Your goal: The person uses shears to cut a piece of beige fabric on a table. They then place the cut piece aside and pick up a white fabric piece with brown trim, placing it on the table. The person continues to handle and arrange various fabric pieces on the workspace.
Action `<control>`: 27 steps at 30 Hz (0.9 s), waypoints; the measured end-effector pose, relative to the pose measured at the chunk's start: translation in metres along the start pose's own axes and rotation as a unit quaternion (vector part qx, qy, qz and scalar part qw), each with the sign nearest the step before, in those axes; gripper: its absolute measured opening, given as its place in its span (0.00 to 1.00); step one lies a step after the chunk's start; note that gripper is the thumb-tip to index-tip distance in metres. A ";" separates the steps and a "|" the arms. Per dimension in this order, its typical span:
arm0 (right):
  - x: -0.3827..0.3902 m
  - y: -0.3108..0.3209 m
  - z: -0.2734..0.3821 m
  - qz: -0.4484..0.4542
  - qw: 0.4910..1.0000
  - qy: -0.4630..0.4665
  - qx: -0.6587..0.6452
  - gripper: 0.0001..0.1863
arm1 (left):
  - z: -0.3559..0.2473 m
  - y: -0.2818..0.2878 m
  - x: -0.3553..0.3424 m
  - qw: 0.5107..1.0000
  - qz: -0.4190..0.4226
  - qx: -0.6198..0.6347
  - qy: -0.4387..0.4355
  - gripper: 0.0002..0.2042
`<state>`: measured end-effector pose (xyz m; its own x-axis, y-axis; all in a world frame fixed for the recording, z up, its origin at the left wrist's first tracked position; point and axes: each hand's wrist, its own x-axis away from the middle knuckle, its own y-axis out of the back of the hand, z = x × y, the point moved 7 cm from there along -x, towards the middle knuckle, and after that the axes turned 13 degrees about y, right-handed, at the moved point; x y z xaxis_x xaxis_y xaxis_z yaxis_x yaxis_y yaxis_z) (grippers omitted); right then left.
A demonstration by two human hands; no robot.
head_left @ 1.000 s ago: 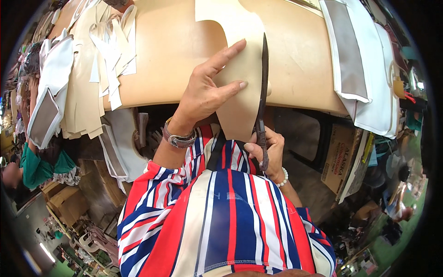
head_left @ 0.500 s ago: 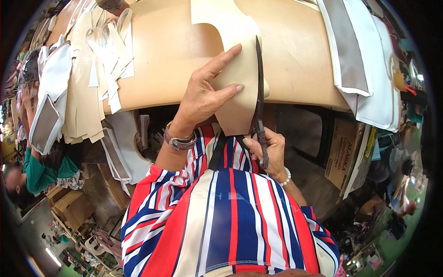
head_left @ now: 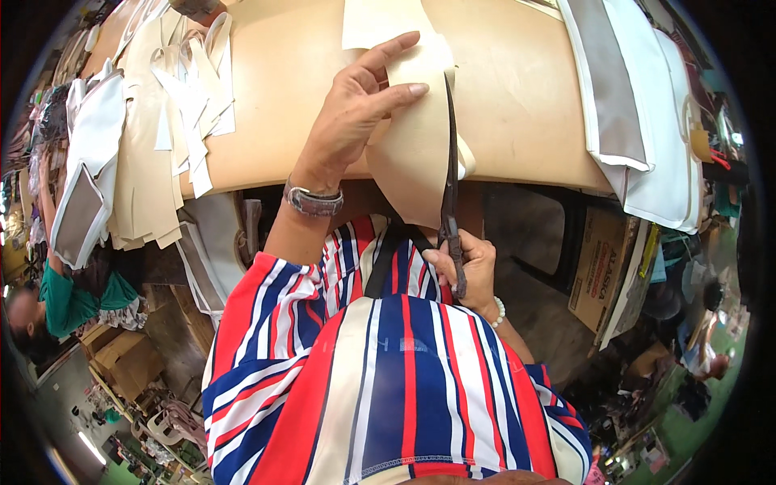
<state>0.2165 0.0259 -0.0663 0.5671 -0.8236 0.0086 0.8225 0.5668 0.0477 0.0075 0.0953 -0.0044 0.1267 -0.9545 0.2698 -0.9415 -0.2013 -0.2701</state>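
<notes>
My left hand (head_left: 346,111) had moved farther up the cream sheet (head_left: 412,153).
Thumb and forefinger lay spread on it, overhanging the table (head_left: 517,105); my right hand (head_left: 478,271) stayed curled round the scissors (head_left: 452,145), the cut seemingly further along.

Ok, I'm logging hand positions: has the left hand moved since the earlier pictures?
Yes, the left hand has moved forward, farther past the near edge of the table.
</notes>
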 end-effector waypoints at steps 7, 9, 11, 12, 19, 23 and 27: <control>-0.004 0.000 0.002 -0.001 0.999 -0.032 -0.036 0.16 | 0.005 -0.016 0.008 0.999 0.004 0.016 -0.031 0.25; -0.006 0.000 0.003 -0.003 0.999 -0.036 -0.030 0.16 | 0.008 -0.013 0.011 0.998 -0.022 -0.039 -0.046 0.24; -0.007 -0.001 0.004 0.004 0.999 -0.028 -0.024 0.16 | 0.011 -0.008 0.014 0.992 -0.041 -0.108 -0.058 0.23; -0.007 -0.001 0.003 0.006 0.999 -0.029 -0.024 0.16 | 0.011 -0.008 0.015 0.992 -0.036 -0.111 -0.049 0.23; -0.007 -0.003 0.006 0.008 0.999 -0.048 -0.010 0.16 | 0.010 -0.010 0.020 0.994 -0.029 -0.106 -0.025 0.24; -0.006 -0.002 0.005 0.009 0.999 -0.028 0.015 0.17 | 0.008 -0.012 0.022 0.995 -0.017 -0.090 -0.033 0.22; -0.005 -0.002 0.006 0.005 0.999 -0.025 0.021 0.17 | 0.007 -0.012 0.025 0.995 -0.018 -0.094 -0.030 0.23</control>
<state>0.2111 0.0288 -0.0602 0.5710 -0.8188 0.0599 0.8139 0.5741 0.0890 0.0239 0.0727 -0.0007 0.1742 -0.9600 0.2190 -0.9770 -0.1962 -0.0831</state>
